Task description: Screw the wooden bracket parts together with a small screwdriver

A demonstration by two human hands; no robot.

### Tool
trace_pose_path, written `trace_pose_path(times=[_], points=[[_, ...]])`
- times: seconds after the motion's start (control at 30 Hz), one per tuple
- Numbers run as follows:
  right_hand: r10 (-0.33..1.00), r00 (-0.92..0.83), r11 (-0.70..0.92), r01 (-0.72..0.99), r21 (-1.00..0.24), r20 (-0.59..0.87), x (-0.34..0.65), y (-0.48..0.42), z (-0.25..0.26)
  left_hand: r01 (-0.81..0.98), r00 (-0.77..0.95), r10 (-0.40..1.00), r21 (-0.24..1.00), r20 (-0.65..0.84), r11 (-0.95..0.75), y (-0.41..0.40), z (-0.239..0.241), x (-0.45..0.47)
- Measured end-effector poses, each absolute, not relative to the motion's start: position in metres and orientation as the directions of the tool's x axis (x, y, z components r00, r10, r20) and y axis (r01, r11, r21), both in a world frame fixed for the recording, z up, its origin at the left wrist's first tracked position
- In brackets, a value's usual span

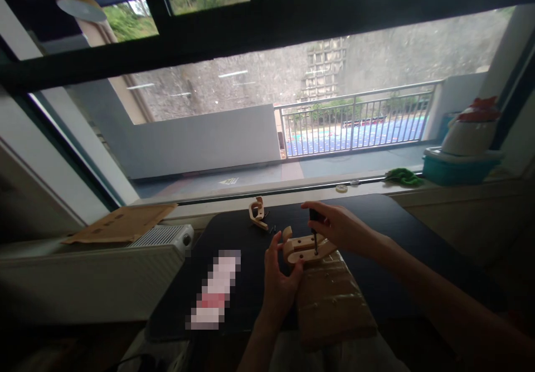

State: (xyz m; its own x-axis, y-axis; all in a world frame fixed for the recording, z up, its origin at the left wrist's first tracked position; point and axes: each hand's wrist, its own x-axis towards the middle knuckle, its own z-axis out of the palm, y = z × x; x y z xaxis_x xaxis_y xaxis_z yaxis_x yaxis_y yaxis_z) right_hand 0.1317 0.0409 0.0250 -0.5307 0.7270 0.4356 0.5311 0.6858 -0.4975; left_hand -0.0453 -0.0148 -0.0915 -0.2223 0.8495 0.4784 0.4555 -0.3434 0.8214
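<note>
My right hand [340, 227] is closed round the dark handle of a screwdriver [315, 238], which stands upright. Its tip meets a hole in a pale wooden bracket [303, 256]. The bracket has a curled end and several holes, and lies on a brown block wrapped in clear film [332, 296]. With thumb and fingers my left hand [282, 274] grips the bracket's left end. Beyond it on the dark table lies a second curved wooden piece [258, 214], with a few small screws [273, 229] beside it.
The dark table [242, 305] stands against a window sill. A blurred-out pale strip [215, 291] lies on its left part. A radiator [163, 237] with cardboard [125, 222] on top is at the left. A green cloth [403, 177] and a teal box [460, 165] sit on the sill.
</note>
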Motion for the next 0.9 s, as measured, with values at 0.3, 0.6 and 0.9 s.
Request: trace_pose_path(times=[0.3,0.6,0.9], points=[[0.750,-0.457,0.660,0.575,-0.484,0.478,0.133,0.041,0.020,0.182,-0.189,0.876,0.893,0.444,-0.413,-0.011,-0.100,-0.042],[0.738,-0.475,0.674,0.553,-0.489,0.480,0.136,0.040,0.022,0.118,-0.148,0.896,0.907,0.419,-0.404,-0.010,-0.102,-0.047],[0.749,-0.473,0.662,0.556,-0.502,0.465,0.140,0.040,0.025,0.113,-0.132,0.908,0.916,0.399,-0.386,-0.009,-0.102,-0.049]])
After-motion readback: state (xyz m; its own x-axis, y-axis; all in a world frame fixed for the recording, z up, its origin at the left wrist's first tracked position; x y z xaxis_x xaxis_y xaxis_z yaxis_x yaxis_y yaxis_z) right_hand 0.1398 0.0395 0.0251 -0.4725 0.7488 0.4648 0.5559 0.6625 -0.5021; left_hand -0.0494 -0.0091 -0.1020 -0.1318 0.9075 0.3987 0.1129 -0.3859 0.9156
